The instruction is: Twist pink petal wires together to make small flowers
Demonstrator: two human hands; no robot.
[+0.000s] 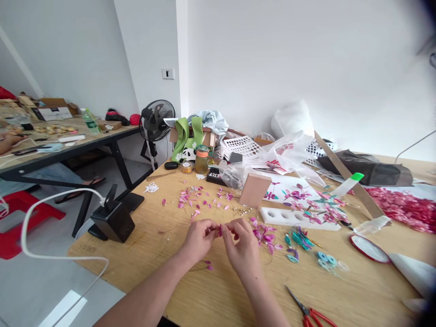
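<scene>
On the wide wooden bench [204, 302], the work looks part done. A long white block [279, 221] with round holes sits to the right, past the hands. A pink flower spray [332, 213] is over its right end, and its flowers look put together already. More purple flowers [295, 194] show just behind, on a white sheet. Near, on the right, red-handled scissors [308, 312] lie with nobody holding them. The left hand [201, 236] and the right hand [242, 247] meet around the middle of the bench. Just right of the right hand is a pink petal bunch [264, 234]. Farther right are teal pieces [301, 239], and blue spools [327, 258] are a bit nearer. Many loose pink petals [190, 197] are spread out past the left hand, so a lot seems left to do. Smallest is a magenta petal piece [220, 230], pinched in the grip of both hands, between their fingertips. It does not look finished, but I cannot tell if it is tied.
</scene>
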